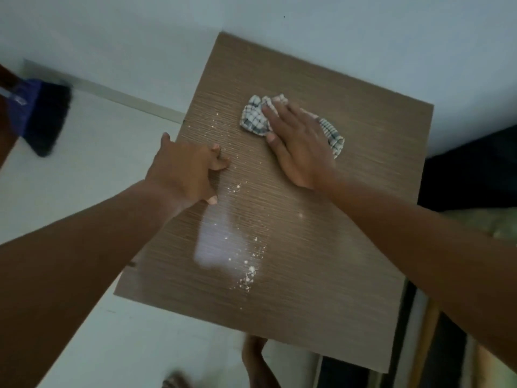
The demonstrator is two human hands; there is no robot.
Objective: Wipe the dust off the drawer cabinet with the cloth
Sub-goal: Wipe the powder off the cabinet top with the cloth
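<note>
The drawer cabinet's brown wood-grain top (321, 247) fills the middle of the head view. White dust specks (247, 275) run in a streak from its left middle down toward the front. A checked white and grey cloth (253, 116) lies bunched on the far part of the top. My right hand (299, 144) lies flat on the cloth, fingers spread, pressing it down. My left hand (187, 169) rests at the cabinet's left edge with curled fingers touching the surface, holding nothing.
A pale wall runs behind the cabinet. A dark broom with a blue head (42, 116) leans at the far left over the light floor (84, 177). Dark furniture (470, 177) stands to the right. My foot (254, 359) shows below the front edge.
</note>
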